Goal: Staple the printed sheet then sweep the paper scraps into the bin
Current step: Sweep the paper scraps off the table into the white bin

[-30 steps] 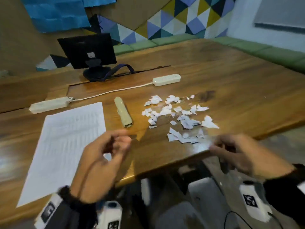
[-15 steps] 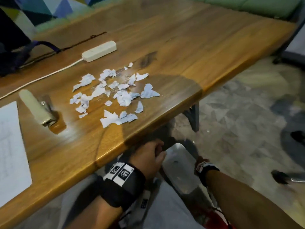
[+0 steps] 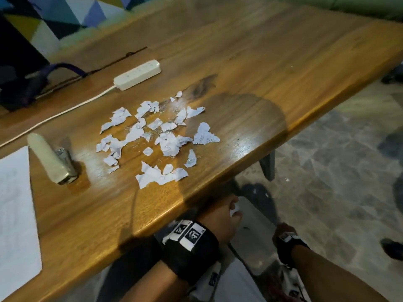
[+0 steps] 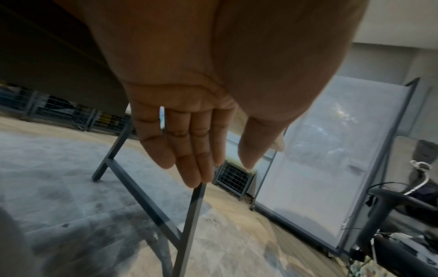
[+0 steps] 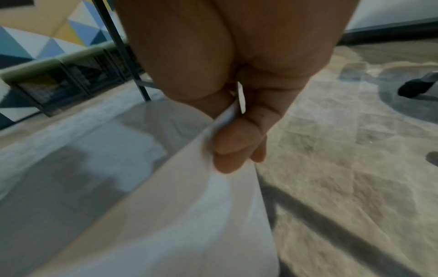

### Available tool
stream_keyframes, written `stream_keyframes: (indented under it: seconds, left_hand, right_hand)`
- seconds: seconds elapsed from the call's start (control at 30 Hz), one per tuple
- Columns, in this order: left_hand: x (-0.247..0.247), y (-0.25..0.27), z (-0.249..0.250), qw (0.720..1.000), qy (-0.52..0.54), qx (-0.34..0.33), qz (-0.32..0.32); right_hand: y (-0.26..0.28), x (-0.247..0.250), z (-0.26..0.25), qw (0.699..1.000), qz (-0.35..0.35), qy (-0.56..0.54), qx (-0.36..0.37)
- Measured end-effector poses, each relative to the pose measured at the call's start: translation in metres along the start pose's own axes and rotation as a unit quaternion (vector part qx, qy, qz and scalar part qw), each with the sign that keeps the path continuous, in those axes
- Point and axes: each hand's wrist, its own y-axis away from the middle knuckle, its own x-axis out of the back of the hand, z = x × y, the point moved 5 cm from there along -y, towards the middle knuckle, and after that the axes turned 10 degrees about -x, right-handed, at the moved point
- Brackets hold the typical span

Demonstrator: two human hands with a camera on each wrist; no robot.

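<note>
Several torn white paper scraps [image 3: 157, 136] lie in a loose heap on the wooden table [image 3: 283, 73]. Left of them lies a cream stapler [image 3: 54, 160], and the printed sheet [image 3: 15, 214] lies flat at the left edge. Both hands are below the table's near edge. My right hand [image 3: 283, 231] grips the rim of a white bin [image 3: 253, 243]; in the right wrist view its fingers [image 5: 237, 150] curl over the bin's rim [image 5: 189, 187]. My left hand [image 3: 220, 216] is by the bin's left side. In the left wrist view this hand [image 4: 220, 174] has straight fingers and holds nothing.
A white power strip [image 3: 137, 75] with its cord lies behind the scraps, and a dark monitor base [image 3: 21, 88] stands at the far left. A metal table leg [image 4: 189, 224] stands just beyond my left hand. A framed white panel [image 4: 331, 159] stands on the tiled floor.
Both hands dropped from above the table's front edge to under it. My right hand has taken the bin's rim. My view swung right and down, so the sheet moved to the left edge.
</note>
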Motion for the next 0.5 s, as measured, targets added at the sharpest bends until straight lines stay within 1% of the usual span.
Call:
stream_keyframes:
  seconds: [0.1, 0.17, 0.23, 0.27, 0.33, 0.4, 0.47, 0.5]
  left_hand:
    - [0.014, 0.012, 0.023, 1.000, 0.015, -0.026, -0.003]
    - [0.025, 0.022, 0.041, 0.998, 0.012, -0.064, 0.005]
    - [0.039, 0.035, 0.057, 0.994, 0.007, -0.103, 0.022]
    - [0.047, 0.043, 0.066, 0.993, 0.011, -0.118, 0.028]
    - [0.067, 0.057, 0.080, 0.988, 0.016, -0.145, 0.047]
    - [0.092, 0.069, 0.089, 0.982, 0.010, -0.168, 0.083]
    - [0.119, 0.080, 0.089, 0.977, 0.002, -0.163, 0.141]
    - [0.132, 0.085, 0.083, 0.972, -0.016, -0.155, 0.176]
  right_hand:
    - [0.009, 0.010, -0.001, 1.000, 0.031, -0.004, 0.003]
    - [0.013, 0.019, -0.003, 1.000, 0.025, -0.014, 0.011]
    - [0.024, 0.031, -0.007, 0.999, 0.013, -0.020, 0.030]
    - [0.038, 0.041, -0.011, 0.999, 0.008, -0.021, 0.045]
    - [0.061, 0.057, -0.018, 0.996, 0.019, -0.032, 0.079]
    - [0.083, 0.066, -0.024, 0.996, 0.014, -0.014, 0.091]
    - [0.103, 0.072, -0.030, 0.995, 0.015, 0.014, 0.098]
    - [0.112, 0.077, -0.031, 0.994, 0.028, 0.026, 0.098]
